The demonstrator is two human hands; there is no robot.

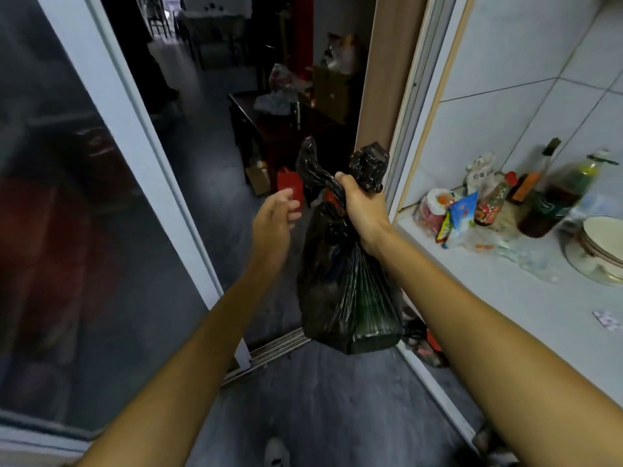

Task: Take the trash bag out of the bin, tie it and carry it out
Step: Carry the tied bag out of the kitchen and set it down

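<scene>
Floor: grey, under me, with the tip of a pale shoe at the bottom edge.
Door track: metal rails crossing the floor just below the bag.
Trash bag: black, full, hanging in the air over the threshold, clear of the floor; its two twisted ends stick up above my fist.
Right hand: clenched round the gathered neck of the trash bag, carrying its weight.
Left hand: released, fingers loosely curled, just beside the bag's neck and not touching it.
Sliding door: dark glass in a pale frame, on my left.
Bench: white, on my right, carrying snack packets, dark bottles against the tiled wall and a stack of bowls.
Red container: on the floor beyond the doorway, past my left hand.
Far room: dim, with a dark low table and clutter I cannot make out.
</scene>
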